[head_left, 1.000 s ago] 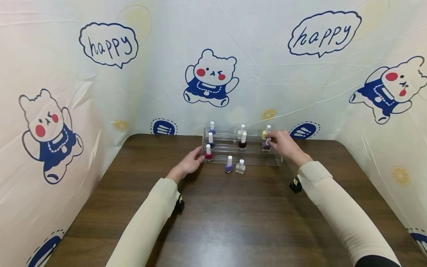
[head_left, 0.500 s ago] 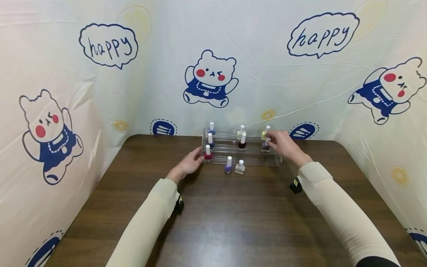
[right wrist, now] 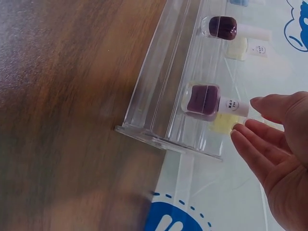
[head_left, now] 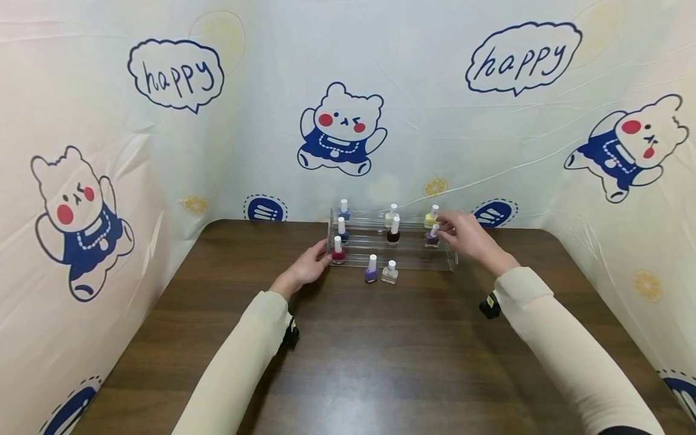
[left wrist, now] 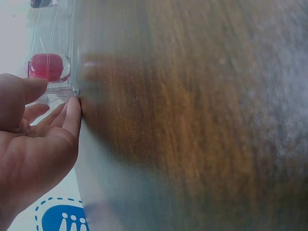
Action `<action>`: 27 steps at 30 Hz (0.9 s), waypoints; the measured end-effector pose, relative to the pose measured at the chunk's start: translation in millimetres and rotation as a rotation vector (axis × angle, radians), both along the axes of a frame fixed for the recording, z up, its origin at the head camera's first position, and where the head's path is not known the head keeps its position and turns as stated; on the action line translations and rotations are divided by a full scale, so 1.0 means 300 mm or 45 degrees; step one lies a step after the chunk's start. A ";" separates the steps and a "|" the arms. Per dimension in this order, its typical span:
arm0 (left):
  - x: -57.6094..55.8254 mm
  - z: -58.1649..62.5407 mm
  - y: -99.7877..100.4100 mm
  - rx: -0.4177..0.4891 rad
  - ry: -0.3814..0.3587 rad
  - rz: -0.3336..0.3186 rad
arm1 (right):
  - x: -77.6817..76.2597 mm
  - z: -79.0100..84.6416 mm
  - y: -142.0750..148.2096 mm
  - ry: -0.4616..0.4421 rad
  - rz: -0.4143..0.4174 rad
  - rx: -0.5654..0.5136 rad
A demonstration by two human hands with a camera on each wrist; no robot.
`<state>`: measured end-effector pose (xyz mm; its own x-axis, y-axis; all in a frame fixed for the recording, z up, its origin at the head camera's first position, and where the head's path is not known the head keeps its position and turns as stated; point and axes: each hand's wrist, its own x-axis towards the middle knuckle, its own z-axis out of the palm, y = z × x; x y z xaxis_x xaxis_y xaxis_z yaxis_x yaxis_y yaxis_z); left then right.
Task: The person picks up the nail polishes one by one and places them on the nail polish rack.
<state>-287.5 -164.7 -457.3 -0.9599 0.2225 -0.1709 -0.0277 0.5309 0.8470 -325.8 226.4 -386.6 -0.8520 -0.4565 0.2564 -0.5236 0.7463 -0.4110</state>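
Note:
My left hand (head_left: 308, 266) holds the left end of a clear acrylic display rack (head_left: 375, 260), its fingertips at the front corner. Just beside that hand, a red nail polish bottle (left wrist: 46, 67) stands on the lowest tier. At the rack's other end, my right hand (head_left: 469, 237) hovers by a dark purple nail polish bottle (right wrist: 203, 100) on the middle tier. Thumb and fingers lie apart near its white cap (right wrist: 234, 106), without gripping it; whether one brushes the cap I cannot tell. Behind it, a yellow bottle (head_left: 431, 215) stands on the top tier.
Also on the rack are blue (head_left: 344, 209), dark blue (head_left: 342, 231), pale yellow (head_left: 391, 215) and dark red (head_left: 393, 231) bottles. A purple bottle (head_left: 371, 269) and a clear bottle (head_left: 389, 273) stand on the wooden table (head_left: 348, 362) before it. A printed curtain (head_left: 234, 133) hangs behind.
My right hand has drawn slightly to the right, and its fingers have parted from the dark purple bottle's cap. The left hand stays at the rack's end.

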 end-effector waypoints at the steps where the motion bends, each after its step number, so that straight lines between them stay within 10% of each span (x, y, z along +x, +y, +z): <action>1: 0.001 0.000 -0.001 -0.001 -0.002 -0.001 | 0.002 -0.002 0.003 0.012 0.002 0.001; 27: 0.002 -0.004 -0.005 0.006 -0.016 -0.004 | 0.070 -0.038 -0.004 0.024 0.079 -0.037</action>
<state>-287.0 -166.1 -458.4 -0.9570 0.2260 -0.1816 -0.0366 0.5271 0.8490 -304.9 225.2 -397.9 -0.8171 -0.5005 0.2862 -0.5764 0.6999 -0.4217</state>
